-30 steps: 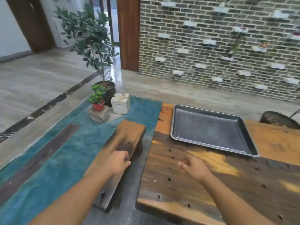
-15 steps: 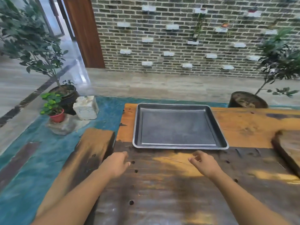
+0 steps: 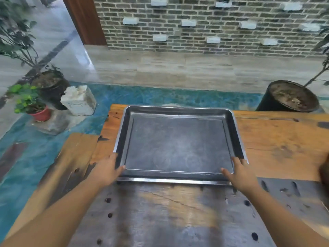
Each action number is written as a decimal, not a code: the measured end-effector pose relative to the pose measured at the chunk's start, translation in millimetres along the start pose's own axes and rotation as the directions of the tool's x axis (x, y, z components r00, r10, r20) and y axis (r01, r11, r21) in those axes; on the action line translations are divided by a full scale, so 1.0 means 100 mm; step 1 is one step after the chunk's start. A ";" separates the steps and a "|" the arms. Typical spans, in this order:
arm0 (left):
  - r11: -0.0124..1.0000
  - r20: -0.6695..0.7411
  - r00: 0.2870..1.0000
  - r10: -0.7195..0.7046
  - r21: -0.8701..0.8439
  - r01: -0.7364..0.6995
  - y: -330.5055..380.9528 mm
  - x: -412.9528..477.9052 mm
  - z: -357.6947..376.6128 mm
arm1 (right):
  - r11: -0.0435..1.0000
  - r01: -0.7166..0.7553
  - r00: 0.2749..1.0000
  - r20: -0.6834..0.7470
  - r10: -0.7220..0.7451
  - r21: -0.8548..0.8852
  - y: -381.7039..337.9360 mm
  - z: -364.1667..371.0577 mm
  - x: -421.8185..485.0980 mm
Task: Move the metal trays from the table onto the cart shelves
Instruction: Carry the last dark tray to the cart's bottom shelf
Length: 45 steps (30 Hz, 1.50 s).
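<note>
Brick wall behind, worn wooden surface (image 3: 178,216) below. Metal tray (image 3: 178,145) flat at far-left end. Left hand (image 3: 105,172) and right hand (image 3: 242,175) on near corners, thumbs inside rim, likely for level two-handed lift; closure underneath hidden. No cart visible.

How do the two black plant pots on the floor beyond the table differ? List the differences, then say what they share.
The left pot stands at the table's far left, with a small red pot and a pale block beside it; the right pot stands alone at the far right. The left pot's trunk shows many leaves; the right pot's stem leans out of frame. Both are dark, round and filled with soil.
</note>
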State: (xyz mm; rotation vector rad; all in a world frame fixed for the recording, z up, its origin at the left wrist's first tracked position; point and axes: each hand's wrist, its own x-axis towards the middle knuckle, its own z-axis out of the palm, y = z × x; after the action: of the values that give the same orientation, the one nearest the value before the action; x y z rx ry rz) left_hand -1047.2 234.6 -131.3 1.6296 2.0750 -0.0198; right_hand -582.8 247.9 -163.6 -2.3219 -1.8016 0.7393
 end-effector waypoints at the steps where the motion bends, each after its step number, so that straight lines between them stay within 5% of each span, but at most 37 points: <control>1: 1.000 -0.016 1.000 -0.007 -0.006 0.007 0.00 0.11 0.00 | 1.000 -0.009 1.000 -0.005 0.009 -0.014 0.08 -0.03 0.10; 17: 0.950 -0.070 0.954 -0.291 -0.141 0.279 -0.30 1.29 0.45 | 0.972 -0.231 0.971 -0.047 0.233 0.043 0.74 0.08 1.22; 22: 0.914 -0.201 0.906 -0.373 -0.248 0.321 -0.30 1.35 0.64 | 0.974 -0.224 0.965 -0.130 0.227 0.036 0.76 0.23 1.27; 26: 0.919 -0.146 0.916 -0.373 -0.194 0.343 -0.31 1.37 0.65 | 0.976 -0.214 0.972 -0.103 0.211 -0.024 0.79 0.23 1.30; 45: 0.890 -0.225 0.916 -0.333 -0.397 0.226 -0.53 -0.36 -0.85 | 0.917 -0.158 0.987 0.054 0.149 0.367 -0.05 -1.04 0.19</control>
State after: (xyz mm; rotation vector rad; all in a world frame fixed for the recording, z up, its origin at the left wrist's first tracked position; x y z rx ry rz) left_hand -1121.6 213.2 -58.4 1.1488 2.3461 0.5044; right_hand -538.3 288.4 -76.2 -2.2188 -1.3501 1.0338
